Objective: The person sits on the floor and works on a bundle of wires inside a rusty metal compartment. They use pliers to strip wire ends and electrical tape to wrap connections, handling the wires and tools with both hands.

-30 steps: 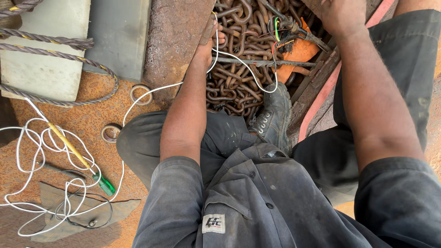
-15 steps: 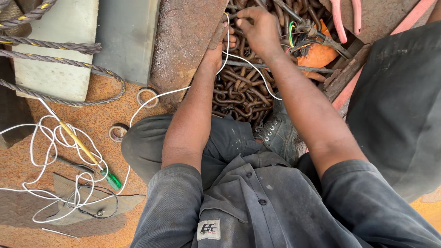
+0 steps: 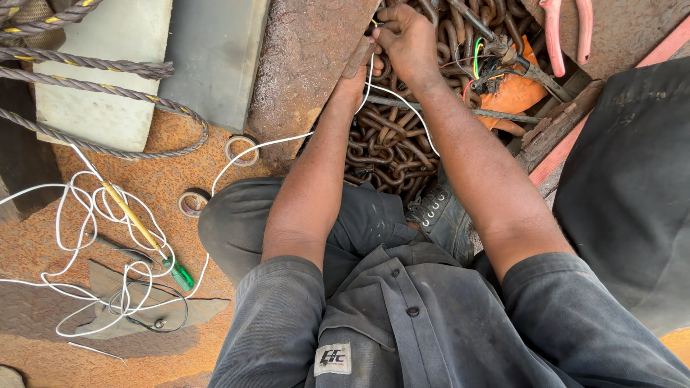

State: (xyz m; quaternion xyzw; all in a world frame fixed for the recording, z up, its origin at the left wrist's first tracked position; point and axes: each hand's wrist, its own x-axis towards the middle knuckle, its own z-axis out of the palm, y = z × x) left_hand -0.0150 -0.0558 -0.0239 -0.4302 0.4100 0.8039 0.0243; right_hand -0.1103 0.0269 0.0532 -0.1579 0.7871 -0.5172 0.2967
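I see my right hand [image 3: 408,39] closed in a pinch on the thin white wire [image 3: 392,93] at the top of the view, and my left hand [image 3: 357,72] just below it, fingers curled around what looks like a dark tool handle, though the wrist hides most of it. The wire runs from both hands down across the rusty plate to a loose tangle by the green-handled screwdriver [image 3: 144,231]. It looks light, limp and springy, best taken close to its end. The open pit beneath holds a heap of rusted chain [image 3: 381,147], heavy and stiff, plus orange cloth [image 3: 521,90] with coloured leads.
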